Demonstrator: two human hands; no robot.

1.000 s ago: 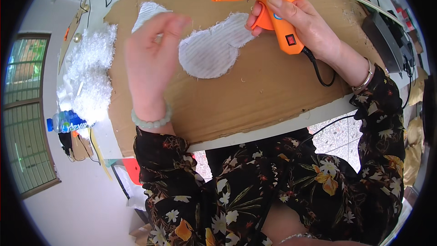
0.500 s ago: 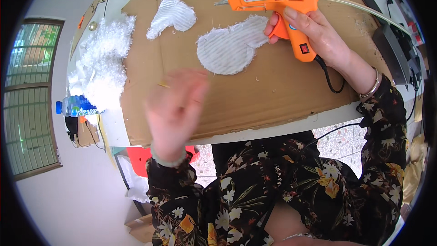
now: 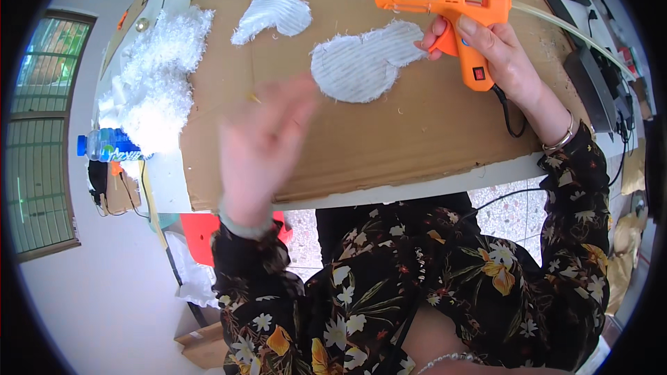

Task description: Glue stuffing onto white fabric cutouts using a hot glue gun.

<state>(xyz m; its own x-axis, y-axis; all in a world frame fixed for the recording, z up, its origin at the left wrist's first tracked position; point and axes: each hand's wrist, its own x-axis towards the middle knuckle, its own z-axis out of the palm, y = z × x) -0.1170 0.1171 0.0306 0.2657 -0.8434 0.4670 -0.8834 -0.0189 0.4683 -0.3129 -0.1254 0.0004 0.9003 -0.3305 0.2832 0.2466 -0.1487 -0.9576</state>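
Observation:
My right hand (image 3: pixel 497 52) grips an orange glue gun (image 3: pixel 438 3) by its handle, nozzle pointing left, above a brown cardboard sheet (image 3: pixel 389 139). A white fuzzy fabric piece (image 3: pixel 358 66) lies flat on the cardboard just left of that hand. A second, smaller white fabric piece (image 3: pixel 271 14) lies farther left. My left hand (image 3: pixel 260 146) is blurred in motion over the cardboard's near left part, fingers apart, holding nothing.
A heap of white fluffy stuffing (image 3: pixel 156 80) covers the table's left side. A plastic bottle with a blue cap (image 3: pixel 108 144) lies at the left edge. The gun's black cord (image 3: pixel 507 114) trails right. Dark devices and cables (image 3: pixel 590 76) sit at the far right.
My left hand has left the fabric piece and dropped toward me over the cardboard, shaking or waving. The glue gun stays in my right hand near the fabric.

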